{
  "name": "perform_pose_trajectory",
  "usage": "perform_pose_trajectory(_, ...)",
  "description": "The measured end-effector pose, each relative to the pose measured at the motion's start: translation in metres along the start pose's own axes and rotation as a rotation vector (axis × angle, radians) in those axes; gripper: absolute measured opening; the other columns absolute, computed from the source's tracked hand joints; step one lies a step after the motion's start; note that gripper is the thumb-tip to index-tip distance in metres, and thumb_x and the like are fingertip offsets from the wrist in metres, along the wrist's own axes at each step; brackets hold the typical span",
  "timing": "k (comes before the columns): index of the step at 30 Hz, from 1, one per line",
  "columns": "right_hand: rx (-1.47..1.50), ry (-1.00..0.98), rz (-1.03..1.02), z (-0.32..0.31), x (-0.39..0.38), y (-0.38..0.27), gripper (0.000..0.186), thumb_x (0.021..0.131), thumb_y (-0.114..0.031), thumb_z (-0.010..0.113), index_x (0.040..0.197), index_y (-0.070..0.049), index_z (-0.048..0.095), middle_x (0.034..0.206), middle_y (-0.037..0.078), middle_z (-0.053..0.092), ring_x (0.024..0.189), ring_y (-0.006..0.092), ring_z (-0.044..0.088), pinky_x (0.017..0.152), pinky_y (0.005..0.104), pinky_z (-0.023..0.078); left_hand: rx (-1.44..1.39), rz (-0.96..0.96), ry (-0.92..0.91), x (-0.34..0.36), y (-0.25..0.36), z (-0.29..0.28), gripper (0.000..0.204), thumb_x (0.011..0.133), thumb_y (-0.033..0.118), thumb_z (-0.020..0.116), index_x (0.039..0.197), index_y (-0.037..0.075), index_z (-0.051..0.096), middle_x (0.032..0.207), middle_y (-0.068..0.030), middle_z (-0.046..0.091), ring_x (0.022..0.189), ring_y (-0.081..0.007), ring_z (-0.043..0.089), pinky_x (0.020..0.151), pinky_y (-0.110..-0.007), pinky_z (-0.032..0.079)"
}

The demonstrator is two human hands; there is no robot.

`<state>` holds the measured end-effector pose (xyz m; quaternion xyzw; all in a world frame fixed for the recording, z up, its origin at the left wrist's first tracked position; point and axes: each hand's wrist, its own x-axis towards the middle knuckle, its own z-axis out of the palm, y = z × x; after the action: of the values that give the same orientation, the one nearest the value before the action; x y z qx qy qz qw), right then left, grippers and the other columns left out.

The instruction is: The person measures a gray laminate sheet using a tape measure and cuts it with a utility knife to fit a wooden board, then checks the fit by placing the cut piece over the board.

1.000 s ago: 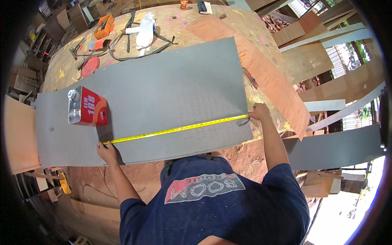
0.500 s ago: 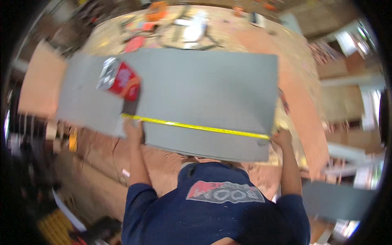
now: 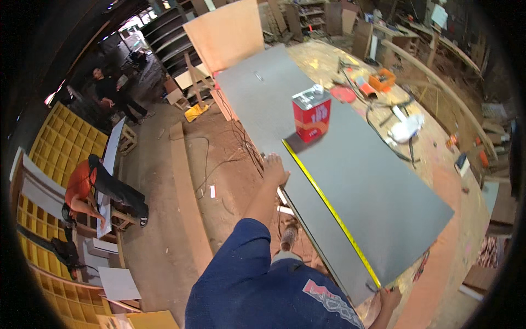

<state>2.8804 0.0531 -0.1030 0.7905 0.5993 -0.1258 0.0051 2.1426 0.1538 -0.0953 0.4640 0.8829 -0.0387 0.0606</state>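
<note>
A grey board point(image 3: 378, 170) lies across the worktable, with a yellow tape measure point(image 3: 329, 210) stretched along it. The far end of the tape rests beside a red metal can point(image 3: 312, 116) standing upright on the board. My left hand point(image 3: 275, 169) lies on the board's near edge, fingers stretched out, just short of that end and apart from the tape. At the board's right corner, my right hand point(image 3: 389, 299) is closed at the near end of the tape measure; its grip is partly hidden.
Beyond the board, the table point(image 3: 438, 178) holds an orange box point(image 3: 382, 80), a white plastic bag point(image 3: 406, 129) and cables. A tan panel point(image 3: 226, 35) stands at the far end. To the left, one person point(image 3: 82, 183) bends over a white board; another person point(image 3: 109, 90) stands farther back.
My view has swung to the left, bringing two people into sight. My left hand has let go of the tape's end and lies flat on the board's edge. My right hand stays at the corner.
</note>
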Motion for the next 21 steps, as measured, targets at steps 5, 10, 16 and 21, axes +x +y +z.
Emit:
perform_pose_trajectory(5,-0.155,-0.065,-0.027,-0.004,0.003,-0.013,0.047,0.076,-0.04,0.087,0.097,-0.002,0.069,0.085,0.016,0.073,0.068,0.0293,0.065,0.06,0.0402,0.05,0.138,0.068,-0.064,0.037,-0.025,0.015,0.121,0.079,0.064,0.078,0.162,-0.006,0.024,0.172,-0.0246,0.023,0.16,-0.0386,0.021,0.13,-0.054,0.015)
perform_pose_trajectory(10,-0.05,-0.034,0.203,0.088,0.039,0.124,0.062,0.063,-0.046,0.093,0.08,0.006,0.064,0.076,0.023,0.071,0.069,0.0426,0.069,0.064,0.0534,0.054,-0.08,0.285,-0.098,0.091,-0.01,-0.026,0.154,0.049,0.058,0.1,0.164,-0.005,0.019,0.173,-0.0262,0.015,0.162,-0.0403,0.013,0.131,-0.054,0.018)
perform_pose_trajectory(16,-0.108,-0.224,0.44,0.009,0.005,0.0,0.089,0.076,-0.076,0.072,0.124,-0.001,0.072,0.125,0.023,0.073,0.117,0.0383,0.07,0.096,0.0484,0.057,-0.211,0.356,-0.22,0.118,-0.032,0.005,0.165,0.041,0.059,0.103,0.163,-0.008,0.016,0.171,-0.0293,0.02,0.16,-0.0406,0.018,0.132,-0.045,0.016)
perform_pose_trajectory(21,-0.175,-0.118,0.496,-0.03,0.006,-0.004,0.073,0.063,-0.062,0.089,0.106,-0.005,0.075,0.11,0.02,0.076,0.105,0.037,0.074,0.09,0.0481,0.058,-0.197,0.456,-0.247,0.137,-0.046,0.032,0.169,0.036,0.064,0.101,0.162,-0.01,0.017,0.171,-0.0304,0.019,0.16,-0.0427,0.019,0.13,-0.054,0.02)
